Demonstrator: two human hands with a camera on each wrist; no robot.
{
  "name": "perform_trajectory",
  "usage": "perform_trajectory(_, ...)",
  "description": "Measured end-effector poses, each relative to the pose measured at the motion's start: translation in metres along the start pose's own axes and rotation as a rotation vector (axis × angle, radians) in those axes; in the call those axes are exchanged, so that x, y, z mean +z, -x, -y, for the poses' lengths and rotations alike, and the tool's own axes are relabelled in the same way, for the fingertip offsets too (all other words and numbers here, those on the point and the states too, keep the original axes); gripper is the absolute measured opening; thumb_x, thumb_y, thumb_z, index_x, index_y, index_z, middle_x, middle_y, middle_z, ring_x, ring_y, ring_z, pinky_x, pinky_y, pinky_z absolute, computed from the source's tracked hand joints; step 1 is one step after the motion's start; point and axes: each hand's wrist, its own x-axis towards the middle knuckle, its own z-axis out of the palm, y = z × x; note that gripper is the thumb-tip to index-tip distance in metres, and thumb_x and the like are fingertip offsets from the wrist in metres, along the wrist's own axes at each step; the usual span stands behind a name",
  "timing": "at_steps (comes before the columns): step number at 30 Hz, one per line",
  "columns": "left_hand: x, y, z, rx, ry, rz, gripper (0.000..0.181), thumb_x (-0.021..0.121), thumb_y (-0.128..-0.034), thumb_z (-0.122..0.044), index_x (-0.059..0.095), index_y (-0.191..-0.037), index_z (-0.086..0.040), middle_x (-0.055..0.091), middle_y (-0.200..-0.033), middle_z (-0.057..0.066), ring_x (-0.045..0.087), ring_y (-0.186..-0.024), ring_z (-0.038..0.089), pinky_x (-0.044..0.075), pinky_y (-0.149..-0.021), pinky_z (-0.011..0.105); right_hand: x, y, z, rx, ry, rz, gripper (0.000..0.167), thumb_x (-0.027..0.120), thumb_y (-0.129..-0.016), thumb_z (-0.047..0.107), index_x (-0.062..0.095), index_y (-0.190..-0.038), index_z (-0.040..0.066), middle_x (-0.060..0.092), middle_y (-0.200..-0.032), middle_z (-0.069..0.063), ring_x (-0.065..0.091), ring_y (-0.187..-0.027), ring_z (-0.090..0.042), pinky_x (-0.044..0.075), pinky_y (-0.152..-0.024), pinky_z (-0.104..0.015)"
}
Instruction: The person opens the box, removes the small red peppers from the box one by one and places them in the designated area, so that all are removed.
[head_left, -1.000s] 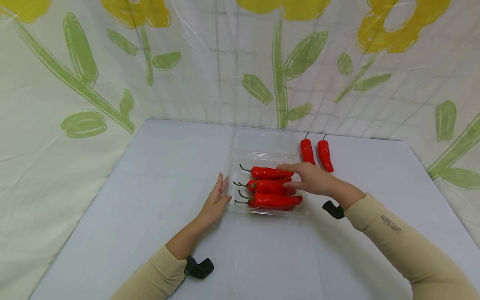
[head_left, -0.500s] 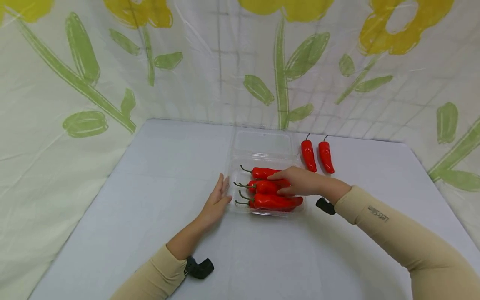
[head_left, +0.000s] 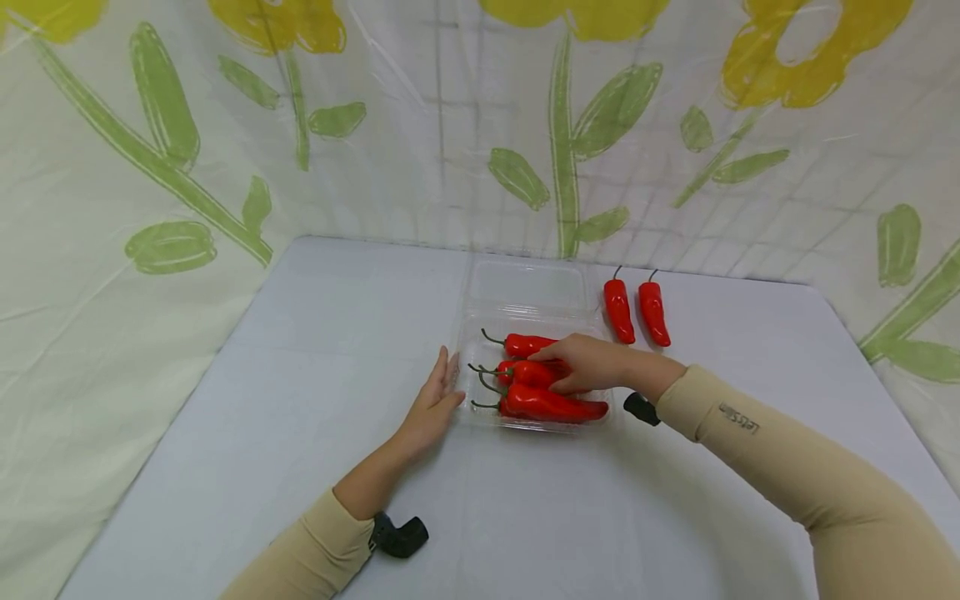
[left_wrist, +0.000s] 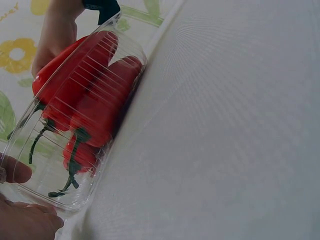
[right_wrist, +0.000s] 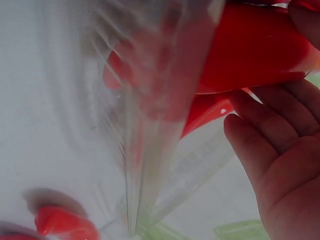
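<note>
A clear plastic clamshell box [head_left: 467, 333] lies on the table, its lid [head_left: 528, 283] folded back. Several red peppers with green stems fill its base, including a front pepper [head_left: 551, 406] and a rear pepper [head_left: 525, 345]. My right hand [head_left: 588, 364] reaches in from the right and grips a middle pepper [head_left: 527, 372] between thumb and fingers. In the right wrist view, fingers [right_wrist: 270, 120] lie under a red pepper [right_wrist: 255, 50], with the thumb at the upper right edge. My left hand [head_left: 430, 408] rests against the box's left side, its fingers straight.
Two loose red peppers, a nearer-to-box one [head_left: 618, 311] and an outer one [head_left: 654, 313], lie right of the lid on the white table [head_left: 337, 333]. A flower-printed curtain [head_left: 405, 150] hangs behind the table.
My right hand has moved left and down into the box, onto the middle pepper. The front pepper has tilted slightly. My left hand has stayed at the box's side.
</note>
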Motion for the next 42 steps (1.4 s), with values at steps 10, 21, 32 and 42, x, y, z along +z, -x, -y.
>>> perform_trajectory(10,0.000,0.000,0.002,0.014,-0.006,0.000,0.071,0.035,-0.0894,0.007,-0.008,-0.146,0.005,0.007,-0.155,0.022,0.006,-0.144,0.031,0.009,-0.115,0.046,0.005,0.000,-0.002,0.001,0.045,-0.023,0.053,0.070,-0.081,0.019,0.053,-0.130,0.008,0.062,-0.109,-0.002,0.053,-0.099,-0.017,0.053,-0.078,-0.026)
perform_trajectory(21,0.001,0.001,0.001,0.034,0.014,0.000,0.071,0.034,-0.0884,0.009,-0.009,-0.146,0.006,0.006,-0.154,0.024,0.003,-0.144,0.033,0.007,-0.115,0.047,0.007,0.001,-0.008,-0.092,-0.070,-0.126,0.045,0.065,-0.085,0.024,0.049,-0.126,0.014,0.060,-0.110,0.002,0.054,-0.099,-0.015,0.053,-0.081,-0.027)
perform_trajectory(32,0.001,0.001,0.000,0.030,0.016,0.001,0.072,0.034,-0.0884,0.008,-0.009,-0.146,0.006,0.006,-0.155,0.023,0.002,-0.144,0.032,0.005,-0.116,0.047,0.008,0.004,-0.011,-0.096,-0.161,-0.165,0.045,0.065,-0.086,0.024,0.051,-0.127,0.017,0.060,-0.114,0.003,0.054,-0.106,-0.017,0.053,-0.084,-0.030)
perform_trajectory(42,0.001,0.001,-0.002,0.009,0.009,-0.008,0.071,0.034,-0.0889,0.008,-0.008,-0.146,0.005,0.006,-0.155,0.022,0.002,-0.144,0.031,0.005,-0.116,0.046,0.010,0.009,-0.016,-0.074,-0.171,-0.212,0.054,0.067,-0.084,0.028,0.047,-0.133,0.020,0.059,-0.120,0.000,0.053,-0.110,-0.020,0.054,-0.083,-0.031)
